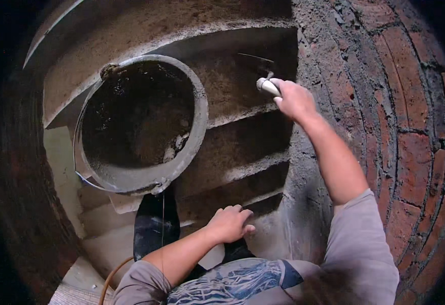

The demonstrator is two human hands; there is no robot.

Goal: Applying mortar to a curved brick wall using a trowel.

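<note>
My right hand (297,100) is closed around the pale handle of a trowel (268,86). The trowel's thin dark blade reaches over a shadowed step, near where the stairs meet the wall. Loosely bent and with nothing in it, my left hand (229,223) hovers close to my body above my legs. To the left, a large round bucket (200,104) stands on the steps, its rim coated in grey. Dark wet material lines the inside, with pale lumps of mortar (170,152) at the near right. A wire handle hangs along the bucket's left side.
Concrete stairs (222,33) with rough, pale edges run across the view. A brick wall (410,112), partly covered in grey mortar, rises along the right. My dark trouser leg (154,223) is just below the bucket. A brown hose or cable (112,277) curves at lower left.
</note>
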